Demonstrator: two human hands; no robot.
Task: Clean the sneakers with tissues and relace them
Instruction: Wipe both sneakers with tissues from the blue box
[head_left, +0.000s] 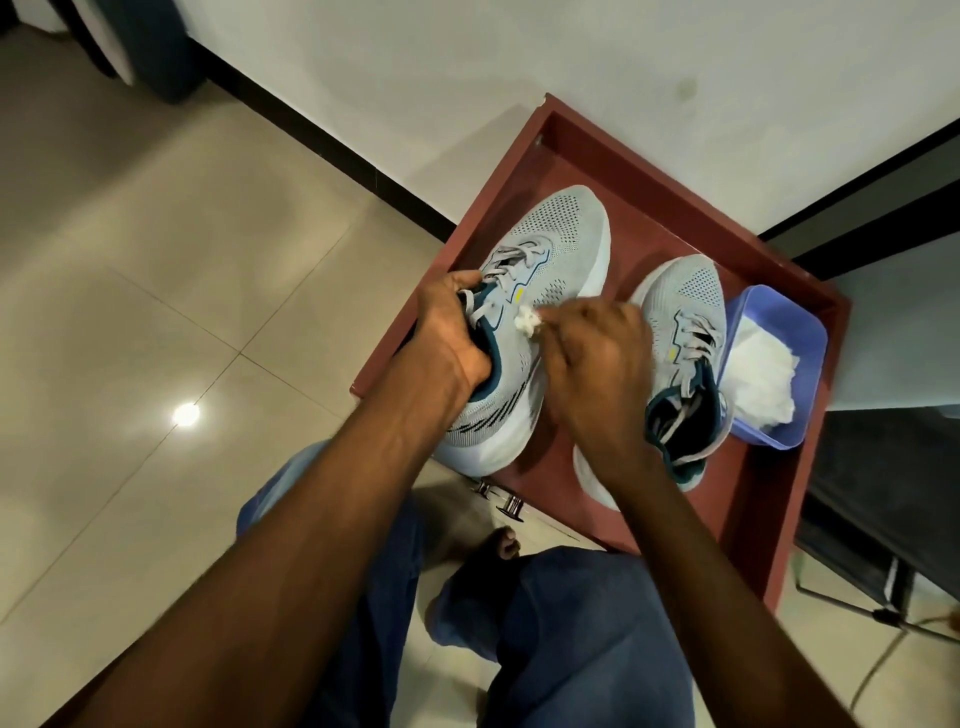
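Two grey mesh sneakers with teal collars and grey laces stand on a low red table (769, 483). My left hand (447, 338) grips the left sneaker (561, 228) at its collar, fingers inside the opening. My right hand (597, 358) presses a crumpled white tissue (684, 323) against that sneaker's side, near a small yellow mark. The right sneaker (685, 296) stands beside it, partly hidden by my right hand, its laces loose. A purple tub (800, 322) holding white tissues (758, 369) sits at the table's right edge.
The table stands against a white wall with a black skirting. Beige tiled floor spreads to the left. My knees in blue trousers and a bare foot (501, 543) are below the table's front edge. A dark piece of furniture with metal legs (883, 587) stands at right.
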